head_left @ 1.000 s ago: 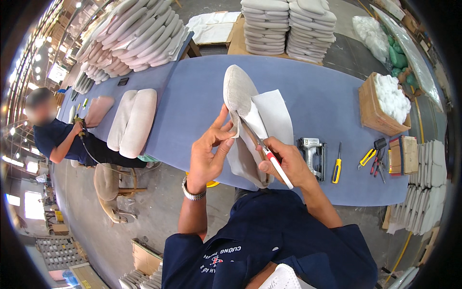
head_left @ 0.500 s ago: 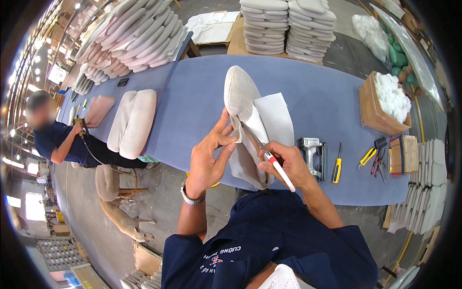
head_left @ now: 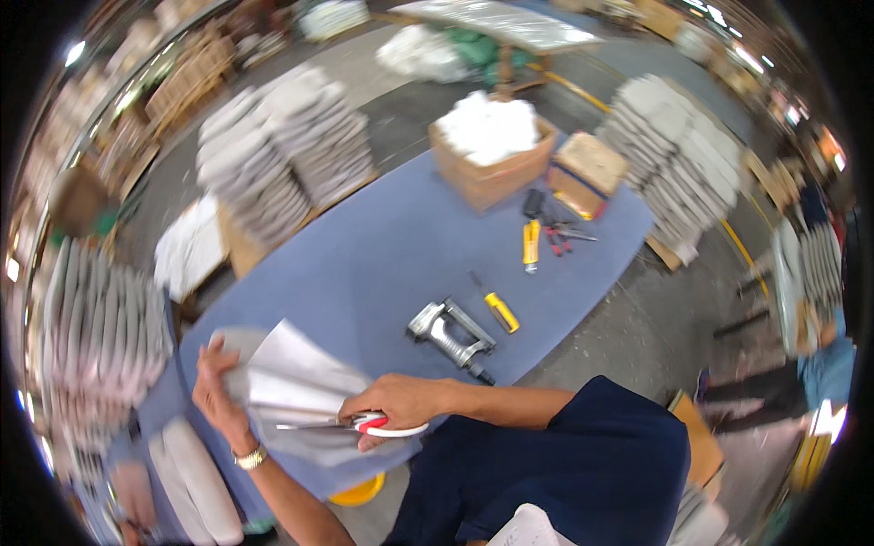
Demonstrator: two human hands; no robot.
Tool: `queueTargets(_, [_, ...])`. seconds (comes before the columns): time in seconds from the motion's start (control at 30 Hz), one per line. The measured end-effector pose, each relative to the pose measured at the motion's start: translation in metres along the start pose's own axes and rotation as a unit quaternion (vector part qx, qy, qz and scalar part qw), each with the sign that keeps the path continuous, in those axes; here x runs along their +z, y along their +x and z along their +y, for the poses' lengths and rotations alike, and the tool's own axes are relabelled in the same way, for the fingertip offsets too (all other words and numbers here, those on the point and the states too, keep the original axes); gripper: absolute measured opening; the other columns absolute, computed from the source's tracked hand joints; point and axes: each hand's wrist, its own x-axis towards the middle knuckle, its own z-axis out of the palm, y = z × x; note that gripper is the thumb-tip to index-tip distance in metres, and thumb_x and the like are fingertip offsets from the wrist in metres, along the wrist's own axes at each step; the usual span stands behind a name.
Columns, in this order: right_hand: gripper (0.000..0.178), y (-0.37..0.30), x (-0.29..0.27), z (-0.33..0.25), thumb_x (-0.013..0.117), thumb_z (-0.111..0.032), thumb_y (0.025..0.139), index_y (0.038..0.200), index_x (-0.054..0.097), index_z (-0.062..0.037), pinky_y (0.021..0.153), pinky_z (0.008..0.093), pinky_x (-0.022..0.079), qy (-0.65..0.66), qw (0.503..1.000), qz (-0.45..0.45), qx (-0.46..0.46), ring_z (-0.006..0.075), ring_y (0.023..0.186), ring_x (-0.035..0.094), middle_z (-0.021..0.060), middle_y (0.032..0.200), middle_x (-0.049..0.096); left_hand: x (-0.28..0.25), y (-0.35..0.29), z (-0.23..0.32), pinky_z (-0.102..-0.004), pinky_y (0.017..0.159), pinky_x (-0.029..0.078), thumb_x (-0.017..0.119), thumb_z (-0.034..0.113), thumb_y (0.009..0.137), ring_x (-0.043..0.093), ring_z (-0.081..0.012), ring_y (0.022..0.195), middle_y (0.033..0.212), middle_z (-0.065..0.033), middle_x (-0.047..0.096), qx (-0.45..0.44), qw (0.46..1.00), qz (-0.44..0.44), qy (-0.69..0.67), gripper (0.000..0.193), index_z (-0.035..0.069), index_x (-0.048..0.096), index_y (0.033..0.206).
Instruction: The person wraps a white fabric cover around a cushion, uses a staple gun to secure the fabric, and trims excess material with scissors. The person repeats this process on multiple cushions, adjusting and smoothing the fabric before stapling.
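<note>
My right hand (head_left: 393, 406) is closed around scissors (head_left: 417, 429) with red and white handles. Their metal blade points left across the pale grey seat cushion (head_left: 319, 441), which is tilted and partly smeared by motion. A flap of white lining cloth (head_left: 296, 369) stands up from the cushion on its far side. At the cushion's left end, my left hand (head_left: 221, 391) grips the grey cover, its fingers bent round the edge. A metal-band watch sits on that wrist. The fingertips of both hands are partly hidden.
On the blue table (head_left: 355, 282) lie a staple gun (head_left: 451, 337), a yellow screwdriver (head_left: 498, 309), a yellow cutter (head_left: 531, 246) and pliers (head_left: 557, 238). A carton of white stuffing (head_left: 492, 173) stands at the far edge. Cushion stacks (head_left: 273, 155) rise beyond. Another person (head_left: 810, 373) is far right.
My view has turned to the right. The cushion and both hands now appear lower and further left, the cushion leaning over. The scissors, upright before, now lie nearly level across it.
</note>
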Motion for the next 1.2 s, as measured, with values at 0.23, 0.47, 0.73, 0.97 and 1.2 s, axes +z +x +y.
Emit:
queueTargets(0.23, [0.042, -0.112, -0.065, 0.118, 0.073, -0.038, 0.090, 0.123, 0.070, -0.0141, 0.085, 0.0482, 0.056, -0.225, 0.869, 0.347, 0.270, 0.0400, 0.100, 0.072, 0.0152, 0.106, 0.076, 0.027, 0.012, -0.016, -0.0532, 0.113, 0.040, 0.037, 0.037, 0.114, 0.066, -0.0298, 0.090, 0.073, -0.0113, 0.065, -0.065, 0.996, 0.060, -0.014, 0.064, -0.005, 0.065, 0.075])
queueTargets(0.47, [0.039, -0.198, -0.104, 0.174, 0.073, -0.031, 0.087, 0.123, 0.071, -0.0147, 0.083, 0.0544, 0.057, -0.275, 0.752, 0.332, 0.498, 0.0386, 0.100, 0.073, 0.0180, 0.106, 0.076, 0.036, 0.023, 0.013, -0.0448, 0.086, 0.051, 0.045, 0.045, 0.112, 0.067, -0.0269, 0.076, 0.075, -0.0155, 0.072, -0.154, 0.984, 0.076, 0.046, 0.065, -0.004, 0.074, 0.078])
queueTargets(0.73, [0.046, -0.169, -0.138, 0.176, 0.074, -0.037, 0.089, 0.126, 0.069, -0.0110, 0.086, 0.0486, 0.057, -0.245, 0.791, 0.366, 0.424, 0.0370, 0.098, 0.073, 0.0159, 0.108, 0.076, 0.002, -0.009, -0.021, -0.0473, 0.063, 0.051, 0.043, 0.046, 0.111, 0.059, -0.0282, 0.061, 0.068, -0.0194, 0.070, -0.193, 0.930, 0.186, 0.252, 0.073, -0.009, 0.076, 0.078])
queueTargets(0.97, [0.061, -0.064, -0.005, 0.188, 0.060, -0.055, 0.101, 0.145, 0.057, -0.0130, 0.084, 0.0388, 0.057, 0.083, 0.939, 0.096, 0.318, 0.0237, 0.090, 0.073, 0.0139, 0.113, 0.073, -0.053, -0.111, 0.012, -0.0480, 0.069, 0.054, 0.042, 0.036, 0.111, 0.069, -0.0334, 0.072, 0.072, -0.0196, 0.073, -0.281, 0.873, 0.343, 0.205, 0.059, -0.007, 0.077, 0.090])
queueTargets(1.2, [0.066, 0.002, 0.049, 0.200, 0.064, -0.059, 0.098, 0.147, 0.058, -0.0146, 0.080, 0.0293, 0.057, 0.218, 0.919, 0.048, 0.326, 0.0199, 0.094, 0.071, 0.0090, 0.120, 0.070, -0.082, -0.291, 0.006, -0.0471, 0.088, 0.054, 0.050, 0.027, 0.108, 0.070, -0.0288, 0.088, 0.096, -0.0163, 0.076, -0.300, 0.801, 0.426, 0.294, 0.041, -0.002, 0.077, 0.101])
